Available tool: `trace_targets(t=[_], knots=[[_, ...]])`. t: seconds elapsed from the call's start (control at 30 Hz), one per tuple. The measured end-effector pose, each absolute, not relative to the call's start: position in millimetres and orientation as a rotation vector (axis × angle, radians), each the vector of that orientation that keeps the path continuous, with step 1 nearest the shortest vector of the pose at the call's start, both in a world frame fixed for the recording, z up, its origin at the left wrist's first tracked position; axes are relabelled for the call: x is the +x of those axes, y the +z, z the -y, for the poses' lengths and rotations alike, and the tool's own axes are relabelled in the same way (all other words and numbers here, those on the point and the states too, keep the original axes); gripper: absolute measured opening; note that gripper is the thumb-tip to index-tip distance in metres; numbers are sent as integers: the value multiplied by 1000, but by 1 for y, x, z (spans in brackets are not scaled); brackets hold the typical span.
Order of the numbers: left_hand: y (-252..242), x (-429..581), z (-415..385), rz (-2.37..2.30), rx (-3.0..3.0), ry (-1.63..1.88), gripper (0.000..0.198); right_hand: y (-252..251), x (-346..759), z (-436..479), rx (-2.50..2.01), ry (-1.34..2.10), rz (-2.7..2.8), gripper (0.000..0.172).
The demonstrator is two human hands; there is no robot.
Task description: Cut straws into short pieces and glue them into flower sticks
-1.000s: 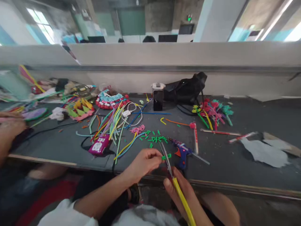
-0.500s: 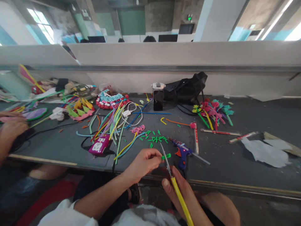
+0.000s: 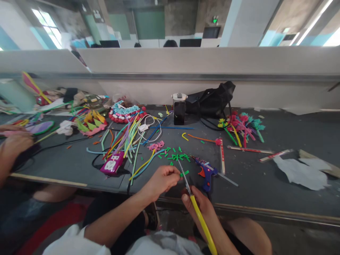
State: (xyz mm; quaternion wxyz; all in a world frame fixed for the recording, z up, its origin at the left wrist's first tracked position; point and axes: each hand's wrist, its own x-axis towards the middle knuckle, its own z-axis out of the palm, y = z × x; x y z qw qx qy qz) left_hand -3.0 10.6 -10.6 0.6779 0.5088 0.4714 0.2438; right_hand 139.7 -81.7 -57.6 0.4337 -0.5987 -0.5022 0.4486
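My left hand [image 3: 165, 181] pinches a short green pipe cleaner piece [image 3: 185, 173], whose free end sticks out to the right across the blades. The scissors [image 3: 197, 209] have a long yellow handle and narrow metal blades pointing up and away from me. My right hand [image 3: 203, 209] is wrapped round them near the pivot, thumb on the left side. Just beyond the blade tips, several cut green pieces [image 3: 178, 156] lie scattered on the dark table [image 3: 255, 184]. To their right rests a blue glue gun [image 3: 208, 173] with an orange trigger and a clear glue stick.
Left of my hands lie loose pipe cleaners [image 3: 130, 138] and a purple box-like device [image 3: 113, 163]. A cup [image 3: 179, 99] with a phone [image 3: 179, 113] before it stands near a black bag [image 3: 212, 101]. Pipe cleaner flowers [image 3: 243, 127] lie right. Another person's hands [image 3: 16, 141] work at far left.
Both my hands, with the scissors and the green piece, have shifted slightly left. The green piece still lies across the blades.
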Motion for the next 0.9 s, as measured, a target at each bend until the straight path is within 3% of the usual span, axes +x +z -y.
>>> trace_targets(t=[0.67,0.9], knots=[[-15,-8,-19,-1065,1177,546,20,-71,152,77,-1475,1166,1235,52],[-17,-8,-3,-958,1183,364,27,-47,160,81,-1502,1179,1050,58]])
